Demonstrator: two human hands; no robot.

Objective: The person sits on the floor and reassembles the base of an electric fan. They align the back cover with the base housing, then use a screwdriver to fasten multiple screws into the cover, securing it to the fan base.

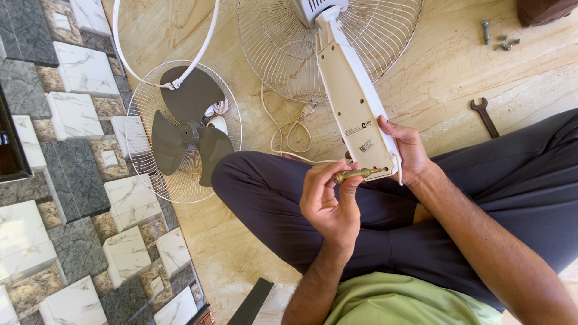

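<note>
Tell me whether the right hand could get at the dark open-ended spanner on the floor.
Probably yes: the spanner lies bare on the floor just beyond the right hand, nothing between; but that hand grips the white fan neck.

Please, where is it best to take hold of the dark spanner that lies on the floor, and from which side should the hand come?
Probably the straight shank of the spanner, pinched across its narrow width from above. It lies flat on the floor with bare stone on both sides, so fingers can close on its edges. The forked head at the upper end is wider and less even. The right hand is nearer to it, but it holds the white fan arm.
</note>
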